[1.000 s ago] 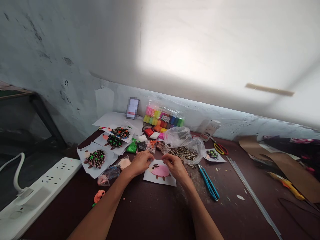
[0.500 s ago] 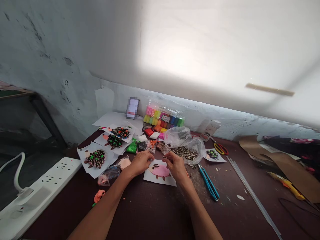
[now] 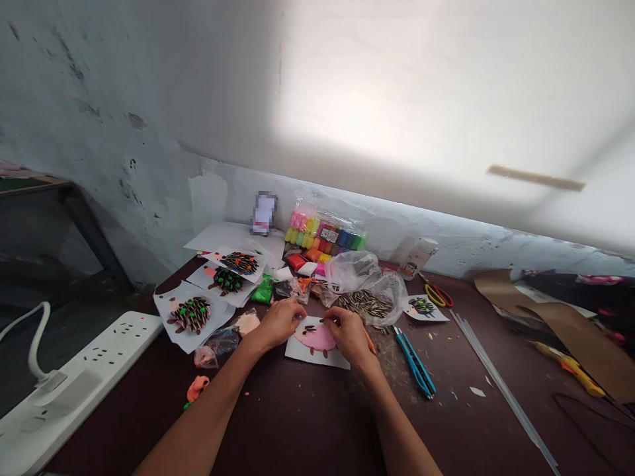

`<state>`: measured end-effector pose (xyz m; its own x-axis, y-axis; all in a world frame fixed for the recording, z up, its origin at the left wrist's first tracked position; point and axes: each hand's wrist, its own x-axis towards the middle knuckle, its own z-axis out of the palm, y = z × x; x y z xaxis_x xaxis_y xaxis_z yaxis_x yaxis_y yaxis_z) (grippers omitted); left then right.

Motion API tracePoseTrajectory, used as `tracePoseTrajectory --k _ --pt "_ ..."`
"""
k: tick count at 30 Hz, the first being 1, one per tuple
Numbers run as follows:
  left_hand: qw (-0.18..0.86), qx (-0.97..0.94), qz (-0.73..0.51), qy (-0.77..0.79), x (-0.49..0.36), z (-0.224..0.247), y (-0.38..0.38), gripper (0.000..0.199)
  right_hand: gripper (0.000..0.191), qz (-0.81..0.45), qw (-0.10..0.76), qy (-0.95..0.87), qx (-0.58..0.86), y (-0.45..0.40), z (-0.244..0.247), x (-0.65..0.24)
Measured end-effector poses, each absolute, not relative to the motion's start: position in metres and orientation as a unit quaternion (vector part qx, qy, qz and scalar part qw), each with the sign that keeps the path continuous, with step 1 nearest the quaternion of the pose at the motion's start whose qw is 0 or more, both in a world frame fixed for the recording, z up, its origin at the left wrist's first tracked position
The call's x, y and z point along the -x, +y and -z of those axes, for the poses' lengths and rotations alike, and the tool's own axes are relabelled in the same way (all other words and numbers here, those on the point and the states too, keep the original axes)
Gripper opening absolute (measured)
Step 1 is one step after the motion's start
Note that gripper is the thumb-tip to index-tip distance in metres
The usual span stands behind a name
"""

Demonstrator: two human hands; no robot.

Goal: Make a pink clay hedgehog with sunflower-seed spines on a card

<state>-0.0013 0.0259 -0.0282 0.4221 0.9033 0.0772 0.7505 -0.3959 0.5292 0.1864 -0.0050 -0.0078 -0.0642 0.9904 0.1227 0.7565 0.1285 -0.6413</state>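
A white paper (image 3: 307,357) lies in front of me with a pink clay hedgehog (image 3: 321,338) on it. Two dark sunflower seeds lie side by side near its head, and small brown feet line its lower edge. Over the upper right of the pink body, my right hand (image 3: 348,336) pinches a dark sunflower seed (image 3: 322,320) between thumb and finger. My left hand (image 3: 281,324) is at the paper's upper left edge, fingers bent together; what they hold, if anything, is hidden. Beyond the right hand, a clear plastic bag (image 3: 394,291) holds a heap of sunflower seeds (image 3: 367,304).
Seed-covered hedgehog pictures (image 3: 191,314) lie at left. Colored clay packs (image 3: 325,235) stand at the back. A blue utility knife (image 3: 415,363), scissors (image 3: 439,295), a white bottle (image 3: 419,256) and glue sticks (image 3: 501,383) are at right; a power strip (image 3: 94,370) is at left.
My right hand has moved slightly left and down, bringing its fingertips and the seed onto the upper part of the pink body. My left hand has stayed in place.
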Motion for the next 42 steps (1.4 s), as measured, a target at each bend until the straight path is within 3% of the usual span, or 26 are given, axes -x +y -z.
tracePoseTrajectory --k 7,42 --pt "0.218 -0.814 -0.178 0.509 0.001 0.025 0.025 0.026 0.018 -0.117 0.201 -0.719 0.655 -0.008 0.004 -0.185" --pt "0.210 -0.830 -0.172 0.487 0.002 0.033 0.030 0.028 0.017 -0.122 0.176 -0.759 0.614 -0.012 0.005 -0.174"
